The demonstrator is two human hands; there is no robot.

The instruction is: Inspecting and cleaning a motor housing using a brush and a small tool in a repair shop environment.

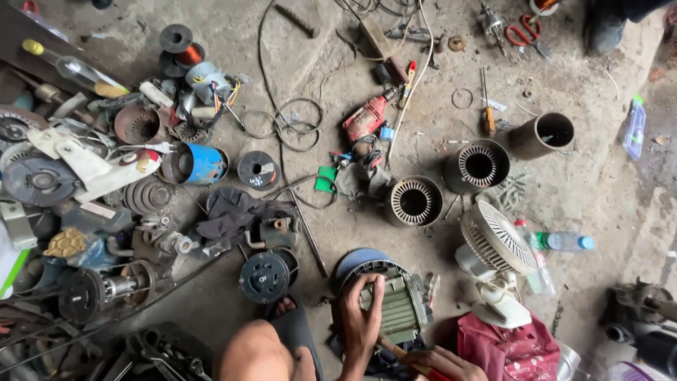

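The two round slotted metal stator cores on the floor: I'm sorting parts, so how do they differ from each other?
The nearer slotted stator core is a bare, short ring with no shell. The farther slotted stator core sits inside a dark cylindrical metal housing, so it looks taller. The nearer one lies beside a crumpled grey rag; the farther one lies next to an open dark metal tube. Both face upward with empty slots and no windings.

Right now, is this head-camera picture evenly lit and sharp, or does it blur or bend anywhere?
Head view: soft, even light on the concrete floor, no hard shadows; the red drill is fairly sharp; the left hand on the green motor is softer; the right hand is cut by the bottom edge; the corners look darker and slightly stretched.
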